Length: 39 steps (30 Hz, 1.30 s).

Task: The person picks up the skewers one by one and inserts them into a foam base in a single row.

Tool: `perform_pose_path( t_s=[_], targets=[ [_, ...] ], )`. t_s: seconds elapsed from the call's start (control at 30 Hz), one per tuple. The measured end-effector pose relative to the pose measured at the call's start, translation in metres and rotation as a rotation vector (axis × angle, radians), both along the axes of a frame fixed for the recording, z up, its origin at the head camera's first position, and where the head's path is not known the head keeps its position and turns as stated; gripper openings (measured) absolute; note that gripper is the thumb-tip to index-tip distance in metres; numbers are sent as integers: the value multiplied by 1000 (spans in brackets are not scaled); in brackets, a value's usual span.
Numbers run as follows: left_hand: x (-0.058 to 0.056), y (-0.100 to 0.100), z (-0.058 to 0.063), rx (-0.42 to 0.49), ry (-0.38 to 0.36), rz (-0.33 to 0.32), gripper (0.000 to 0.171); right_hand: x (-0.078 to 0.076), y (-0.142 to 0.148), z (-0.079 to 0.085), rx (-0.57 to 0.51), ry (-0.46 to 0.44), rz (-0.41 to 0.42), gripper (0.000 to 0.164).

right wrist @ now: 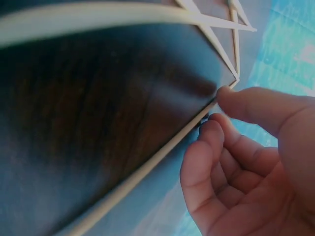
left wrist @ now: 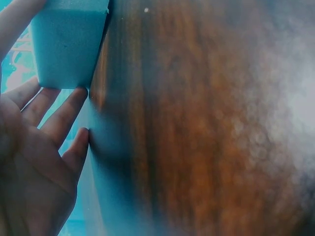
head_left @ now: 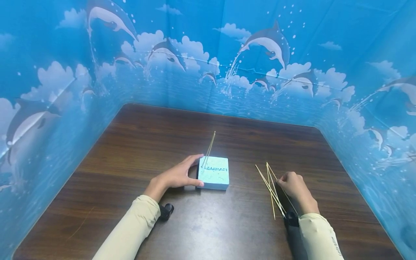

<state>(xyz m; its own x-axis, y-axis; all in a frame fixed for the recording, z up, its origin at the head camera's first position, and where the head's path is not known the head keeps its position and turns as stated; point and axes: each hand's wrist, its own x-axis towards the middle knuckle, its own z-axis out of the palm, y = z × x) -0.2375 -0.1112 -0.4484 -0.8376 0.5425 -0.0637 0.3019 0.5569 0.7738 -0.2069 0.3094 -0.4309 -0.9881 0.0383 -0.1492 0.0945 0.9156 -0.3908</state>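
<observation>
The pale blue block (head_left: 216, 175) lies on the brown desk (head_left: 156, 133), and I take it as the landmark for all other places. Across its top face goes a line of small dark marks. At the far left part of this top, thin sticks (head_left: 210, 146) are standing up from the block, tilted to the right; they look like two, but they overlap and I cannot be fully sure.

The left hand (head_left: 178, 175) is at the left side of the block. Its fingers are spread and bent around that side and hold it, one finger at the far left corner and the thumb at the near left corner. In the left wrist view, fingertips touch the block.

The right hand (head_left: 297, 187) is to the right of the block, well apart from it. Its thumb and index finger pinch one thin stick (right wrist: 147, 166), and the other fingers are curled inward. Between the block and this hand, several loose sticks (head_left: 273, 196) lie crossed on the desk.

Nearer to the person than the block are two cream sleeves (head_left: 130, 224), with a black device (head_left: 166, 211) at the left wrist. Behind the block, beyond the desk, hangs a blue curtain (head_left: 208, 97) printed with dolphins and clouds.
</observation>
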Motion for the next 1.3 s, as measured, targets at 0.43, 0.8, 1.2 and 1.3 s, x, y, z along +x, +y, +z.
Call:
perform_pose_path(
  t_s=[0.43, 0.8, 1.2, 1.3],
  targets=[
    [2, 0, 1, 2, 1, -1, 108, 0, -4, -1, 2, 34, 12, 41],
    [1, 1, 1, 10, -3, -10, 107, -7, -59, 45, -101, 301, 38, 18],
    [2, 0, 1, 10, -11, -3, 108, -5, -146, 84, -365, 796, 215, 3],
    [2, 0, 1, 7, -14, 1, 108, -8, -162, 86, -405, 833, 249, 3]
  ],
)
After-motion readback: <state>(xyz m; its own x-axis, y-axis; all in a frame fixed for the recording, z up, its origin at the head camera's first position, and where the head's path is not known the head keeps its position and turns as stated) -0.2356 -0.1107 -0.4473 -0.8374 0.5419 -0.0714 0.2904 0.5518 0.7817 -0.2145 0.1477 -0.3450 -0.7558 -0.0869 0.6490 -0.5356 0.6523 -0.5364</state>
